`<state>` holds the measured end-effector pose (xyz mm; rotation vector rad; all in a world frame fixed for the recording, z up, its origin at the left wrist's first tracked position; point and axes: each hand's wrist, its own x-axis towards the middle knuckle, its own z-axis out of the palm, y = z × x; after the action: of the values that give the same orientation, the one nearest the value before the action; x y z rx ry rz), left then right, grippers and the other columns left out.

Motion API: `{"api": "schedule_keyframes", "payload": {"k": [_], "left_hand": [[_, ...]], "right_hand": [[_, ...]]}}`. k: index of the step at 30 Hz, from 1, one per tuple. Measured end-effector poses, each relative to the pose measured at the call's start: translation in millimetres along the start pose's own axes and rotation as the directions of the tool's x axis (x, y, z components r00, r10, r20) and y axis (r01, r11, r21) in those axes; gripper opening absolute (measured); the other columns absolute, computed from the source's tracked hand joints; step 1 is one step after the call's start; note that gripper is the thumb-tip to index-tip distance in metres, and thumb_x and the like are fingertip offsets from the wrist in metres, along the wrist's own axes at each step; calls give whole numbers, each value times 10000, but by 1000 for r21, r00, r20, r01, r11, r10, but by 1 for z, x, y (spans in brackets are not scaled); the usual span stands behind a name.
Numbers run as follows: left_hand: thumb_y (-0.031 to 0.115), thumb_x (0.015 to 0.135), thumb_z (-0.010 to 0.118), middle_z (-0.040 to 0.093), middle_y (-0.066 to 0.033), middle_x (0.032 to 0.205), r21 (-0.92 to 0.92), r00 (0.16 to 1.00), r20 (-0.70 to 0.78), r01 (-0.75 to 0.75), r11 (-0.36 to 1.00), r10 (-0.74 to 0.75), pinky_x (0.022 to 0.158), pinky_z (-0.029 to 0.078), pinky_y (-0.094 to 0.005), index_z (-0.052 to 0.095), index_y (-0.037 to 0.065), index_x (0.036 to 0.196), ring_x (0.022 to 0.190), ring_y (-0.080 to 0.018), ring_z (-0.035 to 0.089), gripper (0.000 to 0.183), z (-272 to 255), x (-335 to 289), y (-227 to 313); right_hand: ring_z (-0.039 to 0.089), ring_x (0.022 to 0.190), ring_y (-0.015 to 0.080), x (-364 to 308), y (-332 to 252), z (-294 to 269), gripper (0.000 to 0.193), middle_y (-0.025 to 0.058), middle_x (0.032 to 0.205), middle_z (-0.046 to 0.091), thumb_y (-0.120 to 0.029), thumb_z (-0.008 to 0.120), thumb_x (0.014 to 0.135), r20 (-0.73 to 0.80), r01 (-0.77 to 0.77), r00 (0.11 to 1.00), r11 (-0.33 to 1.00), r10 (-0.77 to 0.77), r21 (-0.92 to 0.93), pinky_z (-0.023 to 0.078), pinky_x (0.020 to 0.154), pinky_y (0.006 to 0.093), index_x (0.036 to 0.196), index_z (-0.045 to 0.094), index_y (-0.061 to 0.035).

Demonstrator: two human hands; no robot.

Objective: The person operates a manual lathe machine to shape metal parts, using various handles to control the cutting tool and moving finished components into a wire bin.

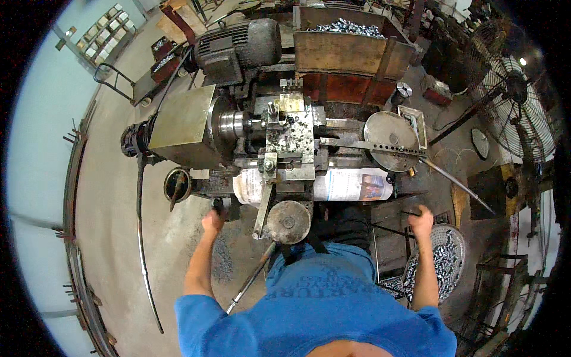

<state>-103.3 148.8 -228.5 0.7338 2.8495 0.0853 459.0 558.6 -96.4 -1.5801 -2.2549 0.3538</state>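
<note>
Concrete floor (113, 208) at left offers passage; the lathe (289, 137) blocks upper centre, a caged fan (516, 89) upper right.

a grimy metal lathe (278, 141) stands crosswise, its pale top plate (295, 132) spotted black.

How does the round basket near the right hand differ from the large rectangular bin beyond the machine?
The round basket is grey and circular; the rectangular bin is brownish, with straight sides. The round basket is close to the right hand, while the rectangular bin stands beyond the machine. Both hold many small, shiny metal pieces.
</note>
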Motion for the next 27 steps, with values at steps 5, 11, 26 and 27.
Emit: {"api": "schedule_keyframes", "payload": {"k": [5,11,26,27], "left_hand": [[352,777,598,631,-198,892,20,996,84,6,1000,-8,764,477,-453,594,45,904,873,-368,603,332,-28,-11,0],[338,782,616,632,-205,910,-365,980,194,44,930,30,756,475,-404,581,30,1075,886,-325,613,427,-85,-14,-49],[396,733,681,586,-183,672,-179,787,-459,372,911,-412,636,466,-420,565,-38,832,685,-325,616,460,-211,-162,-16],[367,735,682,576,-172,646,-246,810,-405,350,904,-424,604,467,-410,550,-36,815,648,-311,613,431,-210,-164,-27]], "right_hand": [[590,881,345,66,-105,-48,390,177,936,623,-104,592,582,-104,327,944,926,-312,188,459,805,378,958,635,-9],[576,868,310,96,-320,-48,403,149,901,607,-124,622,557,-90,745,602,518,-793,421,463,777,374,946,619,-21],[582,856,286,95,-495,42,186,115,829,650,-205,626,602,422,949,286,314,-860,-4,438,788,370,729,672,-77],[579,859,289,92,-494,41,183,117,833,649,-203,621,606,409,956,267,292,-872,-2,431,801,373,726,671,-74]]}}
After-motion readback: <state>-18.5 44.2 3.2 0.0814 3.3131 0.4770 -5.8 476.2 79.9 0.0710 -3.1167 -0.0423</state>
